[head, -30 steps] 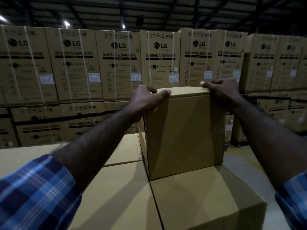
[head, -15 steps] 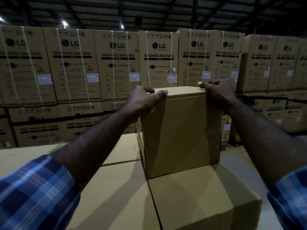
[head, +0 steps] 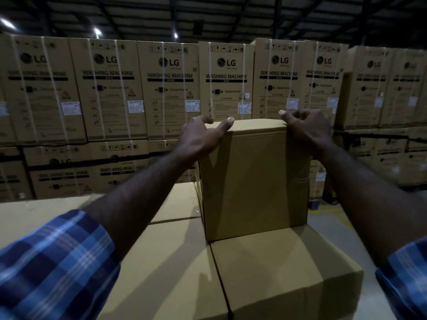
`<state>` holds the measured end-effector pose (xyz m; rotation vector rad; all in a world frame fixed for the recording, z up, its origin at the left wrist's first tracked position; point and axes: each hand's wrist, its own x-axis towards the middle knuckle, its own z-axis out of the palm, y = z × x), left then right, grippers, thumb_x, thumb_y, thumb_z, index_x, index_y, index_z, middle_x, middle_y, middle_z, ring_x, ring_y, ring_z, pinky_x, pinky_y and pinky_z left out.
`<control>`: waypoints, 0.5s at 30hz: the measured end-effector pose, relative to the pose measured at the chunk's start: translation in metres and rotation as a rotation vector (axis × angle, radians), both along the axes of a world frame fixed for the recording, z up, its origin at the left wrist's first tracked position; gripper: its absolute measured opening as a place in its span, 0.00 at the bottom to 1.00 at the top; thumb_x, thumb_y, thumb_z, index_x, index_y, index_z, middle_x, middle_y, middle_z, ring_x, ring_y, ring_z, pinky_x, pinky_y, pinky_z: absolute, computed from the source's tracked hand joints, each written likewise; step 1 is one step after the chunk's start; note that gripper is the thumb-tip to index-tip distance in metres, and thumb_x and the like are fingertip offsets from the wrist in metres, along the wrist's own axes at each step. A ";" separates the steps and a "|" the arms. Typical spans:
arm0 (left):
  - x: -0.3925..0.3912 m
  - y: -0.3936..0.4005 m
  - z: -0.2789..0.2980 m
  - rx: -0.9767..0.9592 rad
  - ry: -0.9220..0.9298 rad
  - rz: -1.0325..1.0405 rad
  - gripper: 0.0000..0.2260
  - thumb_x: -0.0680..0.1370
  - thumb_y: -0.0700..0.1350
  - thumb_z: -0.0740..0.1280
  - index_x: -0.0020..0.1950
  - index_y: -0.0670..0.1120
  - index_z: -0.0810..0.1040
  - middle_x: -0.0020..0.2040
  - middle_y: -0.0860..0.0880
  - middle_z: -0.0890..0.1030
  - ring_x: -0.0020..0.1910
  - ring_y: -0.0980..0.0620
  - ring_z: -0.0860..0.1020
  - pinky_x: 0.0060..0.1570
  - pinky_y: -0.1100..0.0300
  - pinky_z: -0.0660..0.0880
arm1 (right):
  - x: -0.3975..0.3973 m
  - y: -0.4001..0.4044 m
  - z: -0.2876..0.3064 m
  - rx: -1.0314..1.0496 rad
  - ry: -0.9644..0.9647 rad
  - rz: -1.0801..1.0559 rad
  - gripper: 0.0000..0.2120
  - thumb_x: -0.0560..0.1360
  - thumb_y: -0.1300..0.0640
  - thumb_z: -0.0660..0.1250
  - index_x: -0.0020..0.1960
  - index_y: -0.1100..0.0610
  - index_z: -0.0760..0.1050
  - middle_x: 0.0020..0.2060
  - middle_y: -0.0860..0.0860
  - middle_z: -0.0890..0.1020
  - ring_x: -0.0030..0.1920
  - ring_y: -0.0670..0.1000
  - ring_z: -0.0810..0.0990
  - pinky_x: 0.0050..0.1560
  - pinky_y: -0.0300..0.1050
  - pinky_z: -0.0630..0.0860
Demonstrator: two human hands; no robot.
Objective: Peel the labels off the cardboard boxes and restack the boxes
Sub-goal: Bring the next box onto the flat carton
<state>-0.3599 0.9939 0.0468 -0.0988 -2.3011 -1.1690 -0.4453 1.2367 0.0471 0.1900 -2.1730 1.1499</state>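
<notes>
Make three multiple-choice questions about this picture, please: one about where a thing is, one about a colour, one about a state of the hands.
1. Where does the upright plain box stand?
A. on the floor
B. on top of the plain boxes below it
C. on a trolley

2. What colour are the person's sleeves?
A. plain red
B. blue checked
C. plain white

3. How are the two hands placed?
A. both on the top corners of the upright box
B. both hanging free in the air
C. one holds a knife

Answers:
1 B: its bottom edge sits on the lower box in front.
2 B: the left sleeve and the right sleeve show blue and white checks.
3 A: the left hand lies over the top left corner and the right hand over the top right corner.
</notes>
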 end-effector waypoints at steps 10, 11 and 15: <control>0.043 -0.028 -0.005 -0.235 0.129 0.087 0.32 0.76 0.67 0.59 0.73 0.49 0.67 0.77 0.42 0.59 0.72 0.41 0.65 0.64 0.40 0.70 | 0.067 -0.081 0.009 0.364 0.221 -0.107 0.22 0.75 0.36 0.61 0.57 0.52 0.78 0.62 0.59 0.75 0.64 0.58 0.72 0.54 0.49 0.70; 0.052 -0.037 -0.004 -0.260 0.138 0.099 0.30 0.77 0.65 0.59 0.73 0.49 0.66 0.78 0.43 0.57 0.74 0.41 0.62 0.67 0.40 0.68 | 0.076 -0.094 0.012 0.374 0.232 -0.086 0.22 0.75 0.37 0.62 0.57 0.52 0.78 0.62 0.59 0.76 0.64 0.58 0.72 0.52 0.47 0.68; 0.100 -0.090 0.003 -0.332 0.168 0.161 0.28 0.79 0.63 0.59 0.75 0.51 0.64 0.79 0.44 0.54 0.76 0.43 0.57 0.70 0.41 0.64 | 0.117 -0.156 0.019 0.381 0.258 0.042 0.19 0.76 0.40 0.63 0.57 0.53 0.78 0.60 0.59 0.77 0.64 0.56 0.71 0.52 0.47 0.70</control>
